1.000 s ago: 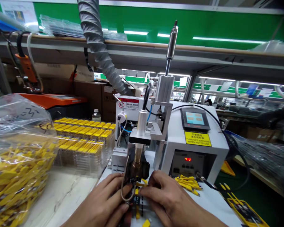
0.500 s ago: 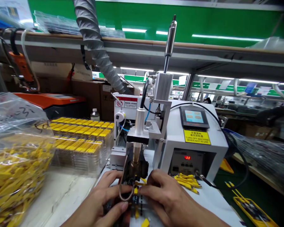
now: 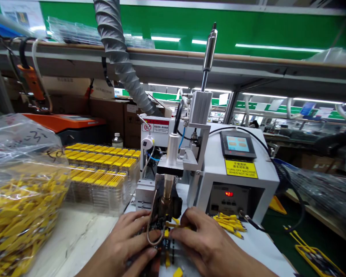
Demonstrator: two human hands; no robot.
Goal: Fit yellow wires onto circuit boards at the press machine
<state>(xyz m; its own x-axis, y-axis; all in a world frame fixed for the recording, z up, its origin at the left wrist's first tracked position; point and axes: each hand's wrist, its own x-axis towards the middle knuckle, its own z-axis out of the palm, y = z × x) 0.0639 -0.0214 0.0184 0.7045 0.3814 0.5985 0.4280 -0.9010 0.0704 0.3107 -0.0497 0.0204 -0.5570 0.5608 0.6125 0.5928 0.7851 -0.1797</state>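
Head cam: sm. yellow pc [image 3: 166,233] btwn both hands [image 3: 132,240] [image 3: 206,232].

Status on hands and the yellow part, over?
Left hand, right hand flanking yellow part. Grips unclear. Thin loop hanging before left hand.

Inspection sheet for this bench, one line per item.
Surface: white machine base; pale worktop at left, dark-marked.
Job's things: small yellow piece below the metal nozzle.
Clutter: loose yellow pieces heaped at right; filled clear bag and stacked clear trays at left.
Hands: left hand beside the nozzle; right hand, fingertips at the small yellow piece; grips unclear.
Cables: black cable above the nozzle; thin loop beside the left hand.
Surroundings: shelf overhead, grey duct, lit touchscreen.
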